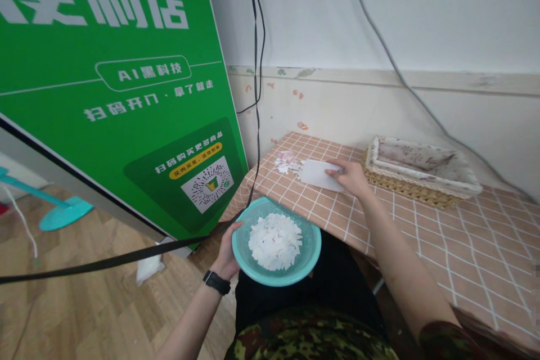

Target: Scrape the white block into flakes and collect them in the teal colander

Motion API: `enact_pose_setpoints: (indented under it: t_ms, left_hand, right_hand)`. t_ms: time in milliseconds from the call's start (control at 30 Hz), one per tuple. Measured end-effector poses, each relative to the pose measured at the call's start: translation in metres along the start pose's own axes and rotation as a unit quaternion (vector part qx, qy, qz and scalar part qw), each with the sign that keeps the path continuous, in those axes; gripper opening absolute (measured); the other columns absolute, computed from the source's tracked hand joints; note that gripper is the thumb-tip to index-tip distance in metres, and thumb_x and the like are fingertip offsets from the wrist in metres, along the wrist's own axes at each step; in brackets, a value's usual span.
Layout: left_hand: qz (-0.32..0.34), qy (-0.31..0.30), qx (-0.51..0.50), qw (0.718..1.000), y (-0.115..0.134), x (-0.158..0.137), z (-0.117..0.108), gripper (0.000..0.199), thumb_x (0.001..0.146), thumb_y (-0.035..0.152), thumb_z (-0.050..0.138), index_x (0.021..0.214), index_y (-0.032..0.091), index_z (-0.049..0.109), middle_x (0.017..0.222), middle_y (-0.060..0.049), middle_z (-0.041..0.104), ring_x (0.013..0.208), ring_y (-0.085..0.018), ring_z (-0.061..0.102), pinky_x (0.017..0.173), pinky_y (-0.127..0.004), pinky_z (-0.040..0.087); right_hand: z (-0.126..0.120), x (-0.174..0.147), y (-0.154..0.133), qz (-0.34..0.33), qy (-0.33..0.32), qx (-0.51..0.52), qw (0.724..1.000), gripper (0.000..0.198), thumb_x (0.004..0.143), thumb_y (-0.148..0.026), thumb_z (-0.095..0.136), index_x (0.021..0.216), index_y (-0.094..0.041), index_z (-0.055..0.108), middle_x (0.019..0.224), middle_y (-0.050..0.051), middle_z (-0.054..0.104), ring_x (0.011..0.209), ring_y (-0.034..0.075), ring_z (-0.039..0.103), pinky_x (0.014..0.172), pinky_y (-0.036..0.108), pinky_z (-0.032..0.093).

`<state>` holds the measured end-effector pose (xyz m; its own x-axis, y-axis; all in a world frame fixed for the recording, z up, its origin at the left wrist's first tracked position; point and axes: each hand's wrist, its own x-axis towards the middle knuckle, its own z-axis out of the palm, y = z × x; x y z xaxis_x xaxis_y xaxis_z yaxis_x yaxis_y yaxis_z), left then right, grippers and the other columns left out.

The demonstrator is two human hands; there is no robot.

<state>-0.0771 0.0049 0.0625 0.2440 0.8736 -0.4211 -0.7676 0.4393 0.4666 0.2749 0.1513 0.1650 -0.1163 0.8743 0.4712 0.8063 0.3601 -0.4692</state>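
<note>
One white rectangular card, gripped by the right hand over brown checked cloth; its edge is best kept low towards pale paper-like scraps, nine o'clock. The left hand grasps a round turquoise mesh basket, seven o'clock.

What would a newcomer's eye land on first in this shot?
Probably the big green panel with white lettering at upper left. Next, the turquoise basket of white scraps at lower centre, held by the left hand. Then the right hand, holding a white card over the checked tablecloth.
</note>
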Motion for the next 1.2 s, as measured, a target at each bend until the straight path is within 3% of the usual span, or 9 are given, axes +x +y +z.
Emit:
enact_pose_setpoints:
  t_ms: [233, 533, 833, 1000, 1200]
  left_hand:
    - [-0.006, 0.002, -0.006, 1.000, 0.000, -0.002, 0.004, 0.036, 0.079, 0.028, 0.057, 0.109, 0.009, 0.061, 0.094, -0.014, 0.071, 0.090, -0.031, 0.065, 0.085, -0.044, 0.046]
    - [-0.011, 0.010, -0.012, 1.000, 0.000, -0.003, 0.007, 0.038, 0.078, 0.027, 0.056, 0.112, 0.010, 0.060, 0.095, -0.014, 0.071, 0.087, -0.031, 0.066, 0.083, -0.044, 0.047]
    - [-0.010, 0.010, 0.006, 1.000, 0.000, -0.003, 0.005, 0.040, 0.078, 0.029, 0.057, 0.112, 0.009, 0.060, 0.095, -0.015, 0.071, 0.086, -0.030, 0.066, 0.083, -0.044, 0.047]
    - [-0.011, 0.026, -0.009, 1.000, 0.000, -0.003, 0.004, 0.039, 0.078, 0.027, 0.057, 0.113, 0.010, 0.060, 0.094, -0.014, 0.071, 0.085, -0.030, 0.067, 0.082, -0.043, 0.048]
    - [-0.010, 0.017, -0.006, 1.000, -0.001, -0.004, 0.004, 0.038, 0.078, 0.028, 0.057, 0.112, 0.010, 0.060, 0.093, -0.014, 0.071, 0.085, -0.030, 0.067, 0.082, -0.044, 0.048]
  right_hand:
    - [0.008, 0.000, 0.001, 0.012, 0.065, -0.010, 0.998, 0.034, 0.080, -0.036, 0.054, 0.108, -0.021, 0.067, 0.099, 0.007, 0.070, 0.085, 0.023, 0.065, 0.077, 0.033, 0.048]
    - [0.014, 0.000, -0.001, -0.029, -0.002, -0.052, 0.998, 0.029, 0.083, -0.036, 0.052, 0.105, -0.027, 0.068, 0.095, 0.004, 0.071, 0.085, 0.022, 0.066, 0.075, 0.031, 0.047]
    - [-0.017, 0.004, 0.018, -0.055, -0.090, -0.011, 0.994, 0.022, 0.080, -0.033, 0.055, 0.092, -0.023, 0.070, 0.079, 0.002, 0.071, 0.072, 0.019, 0.064, 0.063, 0.026, 0.045]
    - [-0.014, 0.006, 0.018, -0.039, -0.042, 0.016, 0.998, 0.024, 0.080, -0.033, 0.054, 0.092, -0.021, 0.071, 0.082, 0.004, 0.071, 0.073, 0.019, 0.064, 0.065, 0.027, 0.046]
    - [-0.010, 0.005, 0.011, -0.027, -0.050, 0.064, 0.996, 0.026, 0.078, -0.037, 0.056, 0.090, -0.019, 0.071, 0.081, 0.004, 0.071, 0.071, 0.020, 0.063, 0.065, 0.029, 0.047]
